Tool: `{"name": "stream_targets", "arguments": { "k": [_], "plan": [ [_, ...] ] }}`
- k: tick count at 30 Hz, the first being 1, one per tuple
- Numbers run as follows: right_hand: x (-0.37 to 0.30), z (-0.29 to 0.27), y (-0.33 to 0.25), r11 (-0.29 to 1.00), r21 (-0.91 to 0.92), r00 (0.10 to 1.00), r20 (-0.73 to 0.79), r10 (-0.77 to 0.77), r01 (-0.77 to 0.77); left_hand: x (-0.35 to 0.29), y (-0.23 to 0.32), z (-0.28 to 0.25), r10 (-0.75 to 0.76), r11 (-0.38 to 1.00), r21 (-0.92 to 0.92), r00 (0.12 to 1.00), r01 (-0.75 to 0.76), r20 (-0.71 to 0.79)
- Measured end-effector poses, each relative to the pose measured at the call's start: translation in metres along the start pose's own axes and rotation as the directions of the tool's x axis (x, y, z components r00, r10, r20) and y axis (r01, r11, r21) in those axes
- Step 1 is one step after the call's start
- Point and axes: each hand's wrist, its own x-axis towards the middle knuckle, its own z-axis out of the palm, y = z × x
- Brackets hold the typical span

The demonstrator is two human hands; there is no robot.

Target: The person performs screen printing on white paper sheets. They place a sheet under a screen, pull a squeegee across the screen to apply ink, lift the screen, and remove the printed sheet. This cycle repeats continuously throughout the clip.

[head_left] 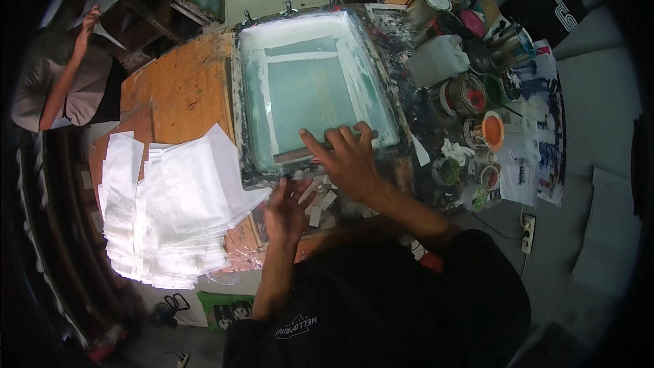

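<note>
A silk-screen frame with a pale green mesh and white streaks along its borders lies on the table in front of me. My right hand reaches over its near end, fingers wrapped over a squeegee that lies across the mesh. One finger of that hand points forward, off the squeegee. Just below the frame's near edge is my left hand, palm partly up and fingers apart. Its fingertips come close to the edge; whether they touch it I cannot tell. To its left, white sheets are piled in an uneven stack.
Paint cans, jars and a white jug crowd the table's right side. Clamps stand at the frame's far end. Another person is at the far left. A power strip lies at right.
</note>
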Motion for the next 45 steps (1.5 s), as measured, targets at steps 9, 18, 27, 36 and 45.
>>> {"name": "stream_targets", "arguments": {
  "k": [9,18,27,36,45],
  "plan": [
    [0.162,-0.105,0.057,0.990,0.132,0.957,-0.290,-0.013,0.053,0.128,0.094,0.076,0.637,0.599,0.417,0.722,-0.684,0.270],
    [0.218,-0.150,0.083,0.979,0.204,0.999,0.050,0.012,-0.022,0.287,0.063,0.028,0.449,-0.684,0.519,0.266,-0.512,0.853],
    [0.230,-0.139,0.081,0.981,0.193,0.994,-0.101,0.035,-0.015,0.161,0.242,-0.081,0.892,-0.065,0.985,0.434,-0.160,0.129],
    [0.222,-0.151,0.062,0.963,0.255,0.986,-0.115,0.119,-0.087,0.059,0.003,-0.121,0.598,-0.622,0.782,0.670,0.042,0.440],
    [0.216,-0.134,0.083,0.986,0.165,0.993,-0.115,-0.008,0.027,0.172,-0.074,0.019,0.293,-0.685,0.618,0.630,-0.387,0.719]
  ]
}}
